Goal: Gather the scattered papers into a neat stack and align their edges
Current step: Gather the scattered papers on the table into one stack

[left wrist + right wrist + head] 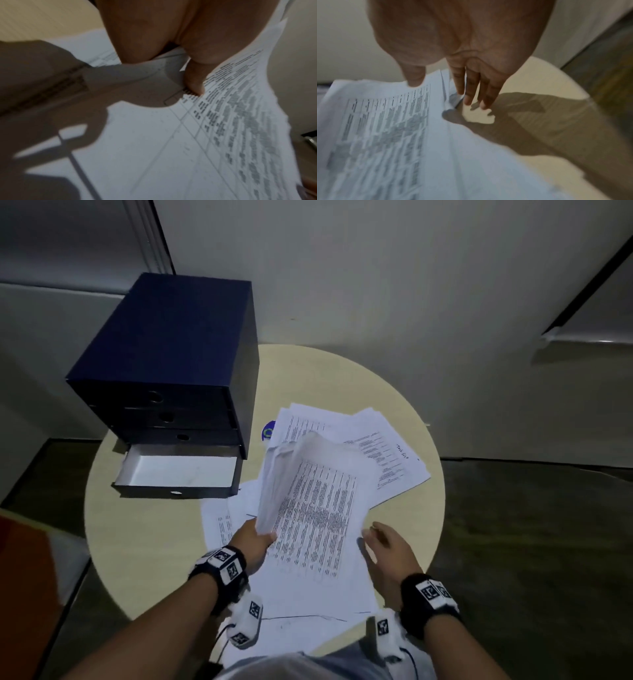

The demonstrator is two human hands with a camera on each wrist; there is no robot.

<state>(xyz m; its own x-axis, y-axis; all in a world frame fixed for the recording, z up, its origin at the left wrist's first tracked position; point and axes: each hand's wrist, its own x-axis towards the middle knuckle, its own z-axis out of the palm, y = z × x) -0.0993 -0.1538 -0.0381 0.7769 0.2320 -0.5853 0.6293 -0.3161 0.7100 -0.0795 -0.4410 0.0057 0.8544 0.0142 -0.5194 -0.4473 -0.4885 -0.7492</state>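
Observation:
Printed white papers lie scattered on a round beige table (404,412). My left hand (255,539) pinches the near left corner of a few printed sheets (308,491) and lifts them so they curl upward. In the left wrist view the thumb (193,78) presses on the held sheets (240,108). My right hand (383,542) is at the right edge of those sheets with its fingers straight. In the right wrist view its thumb touches the paper's edge (385,115) and its fingers (471,94) point down beside it. More sheets (387,453) are fanned at the back, and others (222,518) lie underneath.
A dark blue drawer cabinet (178,337) stands on the table's back left, its bottom drawer (178,470) pulled out, white inside. A small blue and green round item (268,431) peeks out beside the papers. An orange object (24,570) sits off the table at left.

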